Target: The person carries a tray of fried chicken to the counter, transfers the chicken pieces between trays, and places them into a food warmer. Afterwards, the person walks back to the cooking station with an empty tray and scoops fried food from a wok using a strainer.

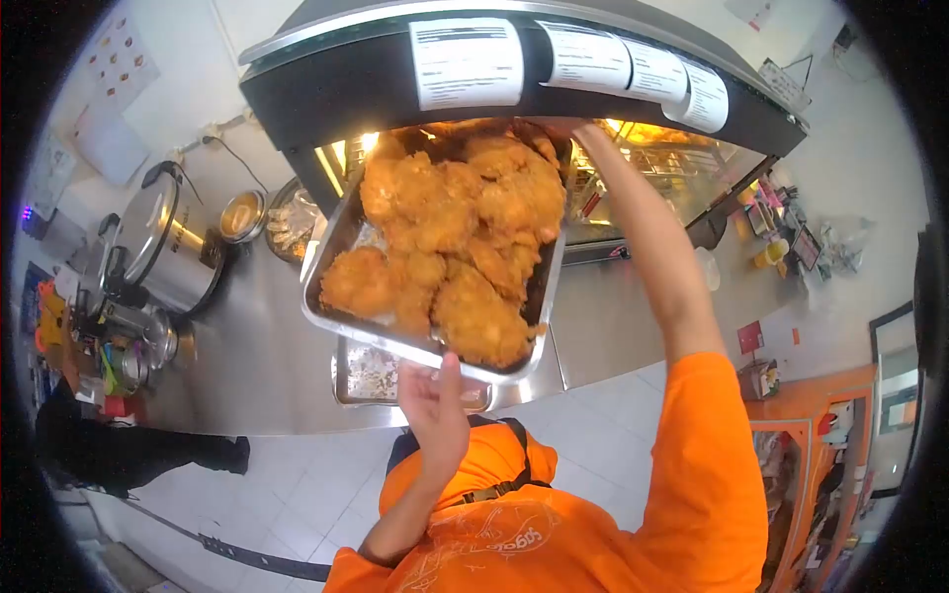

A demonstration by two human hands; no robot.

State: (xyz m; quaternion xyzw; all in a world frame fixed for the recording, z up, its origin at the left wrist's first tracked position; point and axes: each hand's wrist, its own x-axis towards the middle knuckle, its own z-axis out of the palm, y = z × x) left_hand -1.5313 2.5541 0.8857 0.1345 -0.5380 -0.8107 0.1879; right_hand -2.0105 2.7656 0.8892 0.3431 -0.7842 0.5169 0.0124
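A deep metal tray (324, 314) piled with pieces of golden fried chicken (484, 314) is tilted in front of the heated display cabinet (346, 84), its far end at the opening. My left hand (435, 410) grips the near rim, thumb on top and fingers underneath. Reaching up to the far right corner of the tray, my right hand (563, 127) is closed at its rim; its fingers are mostly hidden by the tray and the cabinet. Below the tray a second, shallower metal tray (368, 371) with crumbs in it lies on the steel counter (262, 371).
Left on the counter stand a large rice cooker (163, 247), a small bowl (241, 215) and a pan (292, 222) with a crumpled plastic bag. A wire rack (682, 163) shows inside the lit cabinet. At far left is a person in dark clothing (119, 445).
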